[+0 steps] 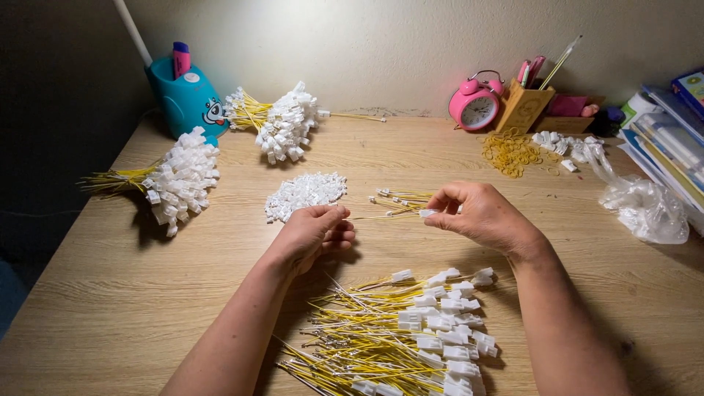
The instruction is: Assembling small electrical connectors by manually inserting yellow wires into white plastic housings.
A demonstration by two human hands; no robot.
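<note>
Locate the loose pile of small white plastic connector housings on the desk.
In the head view, the loose pile of small white plastic connector housings lies left of centre on the wooden desk, just beyond the left hand and below the far bundle of yellow wires.

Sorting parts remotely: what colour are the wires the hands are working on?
Yellow wires with white connectors, clearest in the head view.
</note>
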